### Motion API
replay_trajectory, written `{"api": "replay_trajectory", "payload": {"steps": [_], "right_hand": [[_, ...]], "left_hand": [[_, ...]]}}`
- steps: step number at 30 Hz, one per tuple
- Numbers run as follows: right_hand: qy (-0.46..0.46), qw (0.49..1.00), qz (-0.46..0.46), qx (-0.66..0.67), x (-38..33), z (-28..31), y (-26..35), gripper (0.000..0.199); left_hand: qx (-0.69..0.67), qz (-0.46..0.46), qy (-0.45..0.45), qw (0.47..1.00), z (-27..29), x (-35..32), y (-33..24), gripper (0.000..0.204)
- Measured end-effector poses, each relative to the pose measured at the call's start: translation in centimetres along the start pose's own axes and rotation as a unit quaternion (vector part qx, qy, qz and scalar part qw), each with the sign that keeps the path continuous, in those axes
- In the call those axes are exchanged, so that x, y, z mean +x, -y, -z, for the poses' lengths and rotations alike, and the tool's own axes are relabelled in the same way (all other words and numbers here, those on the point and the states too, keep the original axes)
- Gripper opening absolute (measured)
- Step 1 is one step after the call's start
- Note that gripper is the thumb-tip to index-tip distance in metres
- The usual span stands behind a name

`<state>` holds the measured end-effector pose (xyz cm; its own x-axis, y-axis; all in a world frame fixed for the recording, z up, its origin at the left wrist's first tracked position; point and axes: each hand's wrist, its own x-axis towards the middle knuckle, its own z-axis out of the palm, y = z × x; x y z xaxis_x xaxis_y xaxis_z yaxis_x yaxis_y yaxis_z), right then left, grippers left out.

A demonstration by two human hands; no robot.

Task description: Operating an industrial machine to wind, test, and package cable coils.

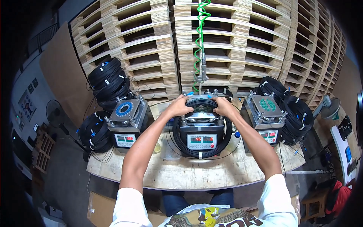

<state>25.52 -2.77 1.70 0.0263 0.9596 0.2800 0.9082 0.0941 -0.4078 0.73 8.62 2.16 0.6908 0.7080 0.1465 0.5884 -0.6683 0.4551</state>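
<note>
A coil of black cable (228, 137) hangs around the front of the middle benchtop machine (200, 130), tied with a white band at its bottom. My left hand (180, 106) grips the upper left part of the coil, thumb pointing inward. On the upper right, my right hand (224, 108) closes over the coil in the same way. Blue-tipped cable ends show just beyond both hands. The machine's metal top is partly hidden by the coil and my hands; below it, a lit red display and buttons face me.
Similar machines stand at left (126, 121) and right (264, 117), with round connector plates on top. Black cable coils (109, 83) are piled beside them. A green spiral hose with an air gun (203, 72) hangs before stacked wooden pallets (147, 49). A blue cap (237, 134) sits right of the middle machine.
</note>
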Motion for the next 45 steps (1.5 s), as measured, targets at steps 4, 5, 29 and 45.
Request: {"api": "replay_trajectory", "payload": {"steps": [4,5,29,45], "right_hand": [[0.021,0.998,-0.049,0.017,0.4,2.0,2.2,0.053],[-0.044,0.998,-0.032,0.012,0.4,2.3,2.6,0.052],[0.243,0.938,-0.099,0.228,-22.2,-11.7,3.0,0.027],[0.067,0.984,-0.088,0.139,-27.1,-17.5,1.5,0.056]], "left_hand": [[0.011,-0.010,-0.067,0.998,1.5,-1.2,-1.8,0.063],[-0.012,0.003,-0.053,0.999,2.6,-1.4,-2.6,0.060],[-0.195,0.096,0.275,0.936,-15.3,-23.2,0.4,0.064],[-0.368,-0.018,0.113,0.923,-19.9,-27.1,1.2,0.080]]}}
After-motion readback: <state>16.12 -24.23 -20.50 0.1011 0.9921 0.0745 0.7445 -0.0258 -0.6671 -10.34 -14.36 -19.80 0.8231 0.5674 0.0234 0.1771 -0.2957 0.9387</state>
